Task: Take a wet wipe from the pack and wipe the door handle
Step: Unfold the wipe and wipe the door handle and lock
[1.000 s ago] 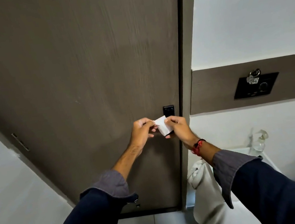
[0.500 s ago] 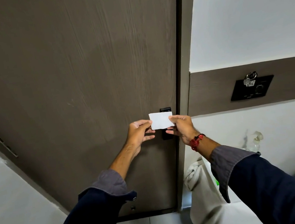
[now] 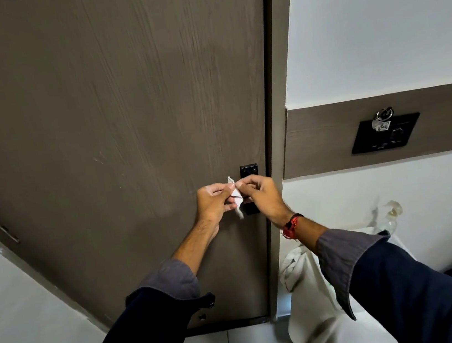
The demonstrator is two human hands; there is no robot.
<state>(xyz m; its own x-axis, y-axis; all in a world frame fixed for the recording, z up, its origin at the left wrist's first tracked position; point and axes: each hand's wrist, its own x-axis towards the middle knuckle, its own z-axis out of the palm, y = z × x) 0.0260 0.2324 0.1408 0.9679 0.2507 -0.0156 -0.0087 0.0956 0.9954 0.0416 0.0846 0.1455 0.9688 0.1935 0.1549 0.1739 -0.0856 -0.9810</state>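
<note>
A small white wet wipe (image 3: pixel 236 196) hangs folded between my two hands in front of the brown door (image 3: pixel 114 129). My left hand (image 3: pixel 214 204) pinches its left side, and my right hand (image 3: pixel 260 195) pinches its top with fingertips. Both hands are close together, fingertips almost touching. The black door handle plate (image 3: pixel 248 171) sits on the door just behind and right of the wipe; its lower part is hidden by my right hand. No wipe pack is in view.
The grey door frame (image 3: pixel 280 134) runs down right of the handle. A black switch panel (image 3: pixel 385 133) with keys hanging on it sits on a brown wall strip. A white cloth (image 3: pixel 305 291) and a clear bottle (image 3: pixel 390 215) are low right. A door hinge (image 3: pixel 2 227) is at left.
The wipe was held spread flat between my hands half a second ago; now my hands have come together and the wipe is folded and hanging narrow.
</note>
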